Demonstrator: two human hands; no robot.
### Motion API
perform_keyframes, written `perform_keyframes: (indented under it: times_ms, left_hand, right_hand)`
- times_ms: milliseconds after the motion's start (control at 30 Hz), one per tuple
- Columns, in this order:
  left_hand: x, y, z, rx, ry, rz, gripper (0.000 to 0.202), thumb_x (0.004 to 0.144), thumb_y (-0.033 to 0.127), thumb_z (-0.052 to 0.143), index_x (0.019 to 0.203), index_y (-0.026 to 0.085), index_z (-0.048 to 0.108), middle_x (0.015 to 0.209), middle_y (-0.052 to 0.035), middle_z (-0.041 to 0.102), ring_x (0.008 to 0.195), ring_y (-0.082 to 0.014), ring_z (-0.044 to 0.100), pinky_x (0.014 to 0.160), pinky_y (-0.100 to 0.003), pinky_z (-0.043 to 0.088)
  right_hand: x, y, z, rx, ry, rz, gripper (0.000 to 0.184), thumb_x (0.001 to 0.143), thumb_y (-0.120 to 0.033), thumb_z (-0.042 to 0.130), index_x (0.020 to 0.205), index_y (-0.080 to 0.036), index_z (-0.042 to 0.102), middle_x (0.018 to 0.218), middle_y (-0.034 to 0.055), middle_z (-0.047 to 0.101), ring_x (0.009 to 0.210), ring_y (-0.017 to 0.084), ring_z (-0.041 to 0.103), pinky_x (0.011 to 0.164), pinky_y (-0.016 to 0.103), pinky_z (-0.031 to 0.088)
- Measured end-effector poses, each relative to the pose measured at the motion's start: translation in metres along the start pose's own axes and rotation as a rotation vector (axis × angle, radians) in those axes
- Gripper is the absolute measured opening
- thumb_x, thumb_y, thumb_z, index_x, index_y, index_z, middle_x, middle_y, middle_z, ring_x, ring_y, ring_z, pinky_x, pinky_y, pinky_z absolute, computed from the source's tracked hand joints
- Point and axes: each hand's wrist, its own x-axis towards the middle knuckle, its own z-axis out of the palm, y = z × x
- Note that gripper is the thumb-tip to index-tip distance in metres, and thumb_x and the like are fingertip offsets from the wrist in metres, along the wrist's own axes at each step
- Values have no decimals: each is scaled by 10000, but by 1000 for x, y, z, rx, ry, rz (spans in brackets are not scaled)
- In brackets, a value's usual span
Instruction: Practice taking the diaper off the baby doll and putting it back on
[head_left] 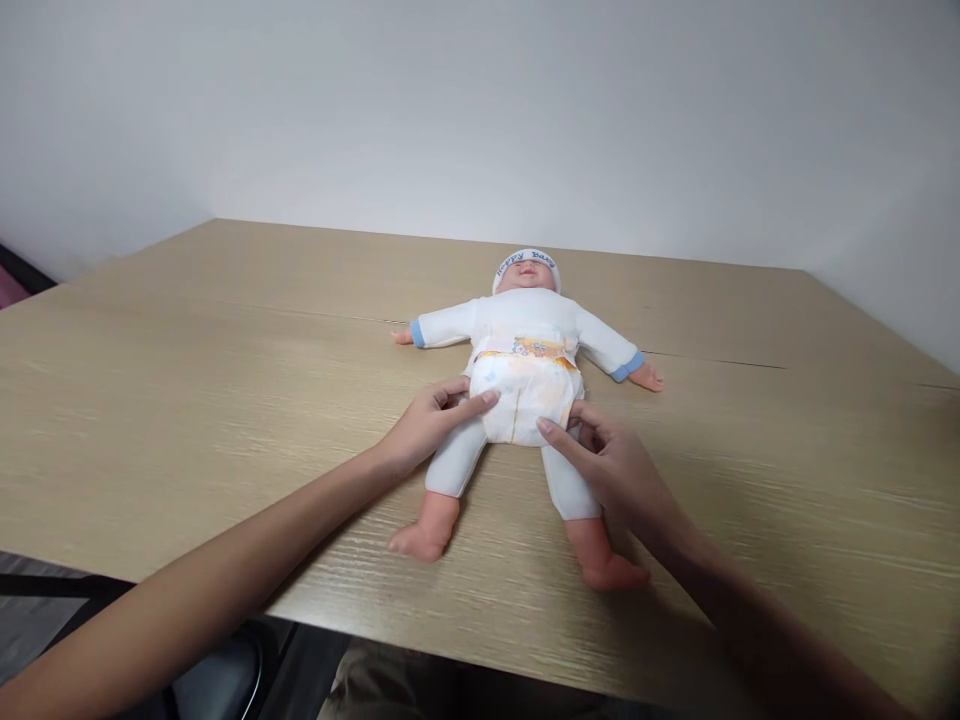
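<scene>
A baby doll (514, 308) in a white suit with blue cuffs lies on its back, head away from me, arms spread and legs apart. Around its hips is a white diaper (510, 385) with an orange printed waistband and a line down the front. My left hand (435, 420) pinches the diaper's left leg edge, thumb on the front, fingers partly hidden behind. At the opposite leg edge, my right hand (611, 450) grips the diaper in the same way, its fingertips tucked out of sight.
The doll rests on a wide wooden table (225, 380) with a seam across it. A pale wall (480, 120) stands behind. Below the near edge are a dark chair (217, 680) at the left and my lap (397, 685).
</scene>
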Motion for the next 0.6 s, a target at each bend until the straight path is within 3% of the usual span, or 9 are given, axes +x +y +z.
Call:
perform_keyframes:
  times_ms: [133, 400, 500, 600]
  left_hand:
    - [1, 2, 0, -116, 7, -44, 443, 878, 600, 916, 1033, 194, 828, 1073, -87, 825, 932, -229, 725, 812, -337, 559]
    - [5, -2, -5, -93, -14, 13, 474, 883, 622, 904, 994, 172, 801, 993, -65, 809, 853, -198, 704, 762, -316, 523]
    - [1, -1, -6, -101, -29, 34, 458, 878, 583, 921, 1042, 179, 779, 988, -57, 803, 884, -200, 714, 787, -321, 530]
    - [-10, 0, -8, -130, 9, 68, 451, 871, 476, 953, 1148, 201, 727, 1031, -53, 809, 973, -212, 739, 892, -343, 554]
  right_hand:
    - [6, 4, -4, 113, -44, -8, 474, 922, -687, 776, 860, -231, 660, 698, -62, 446, 650, 148, 395, 574, 297, 302]
    - [-5, 3, 2, -55, 133, -114, 430, 964, -664, 753, 950, -235, 731, 686, -55, 467, 645, 162, 417, 596, 315, 348]
    - [-6, 6, 3, -147, 219, -209, 417, 957, -633, 750, 1022, -222, 781, 916, 30, 642, 741, 190, 509, 667, 343, 426]
    - [-10, 11, 1, -179, 223, -259, 414, 953, -596, 747, 1108, -217, 814, 1119, 89, 681, 807, 207, 560, 733, 376, 485]
